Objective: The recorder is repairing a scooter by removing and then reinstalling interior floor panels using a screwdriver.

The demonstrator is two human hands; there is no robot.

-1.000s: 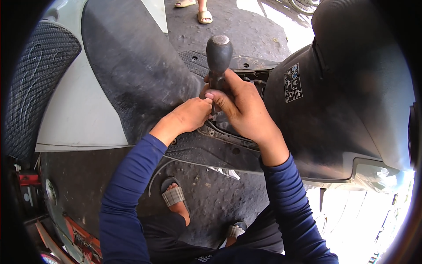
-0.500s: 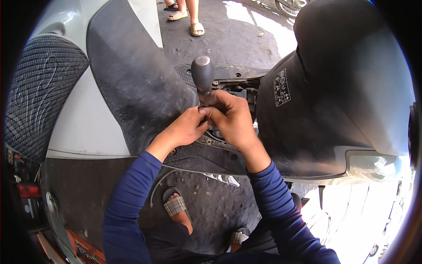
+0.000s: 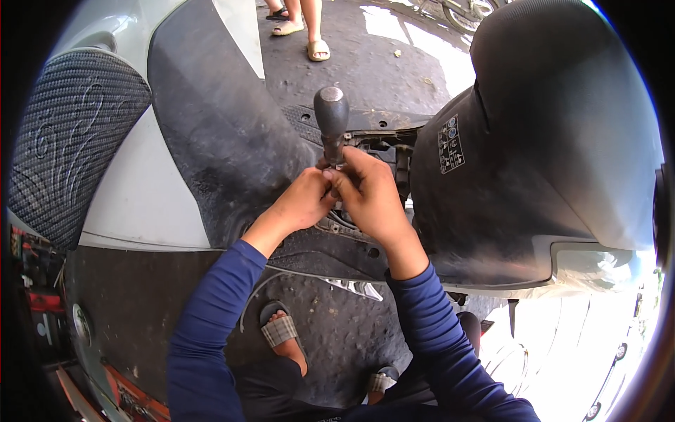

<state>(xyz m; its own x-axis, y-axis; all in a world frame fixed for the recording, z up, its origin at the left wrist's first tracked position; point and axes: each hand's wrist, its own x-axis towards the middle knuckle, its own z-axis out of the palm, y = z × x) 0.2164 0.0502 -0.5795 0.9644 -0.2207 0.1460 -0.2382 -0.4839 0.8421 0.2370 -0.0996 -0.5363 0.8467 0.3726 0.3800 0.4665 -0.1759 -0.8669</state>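
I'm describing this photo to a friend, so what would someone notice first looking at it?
First, the two bare hands meeting at the centre: the left hand and right hand pinch together at the base of a dark screwdriver handle that stands upright over the scooter's footboard. Next, the big dusty black seat body filling the right side, and the textured tyre at the left edge.

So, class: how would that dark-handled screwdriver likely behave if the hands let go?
The screwdriver stands upright with its bulbous handle on top, so it would probably tip. Its rounded handle looks apt to roll. Both the left hand and right hand pinch near its shaft, suggesting it is stiff.
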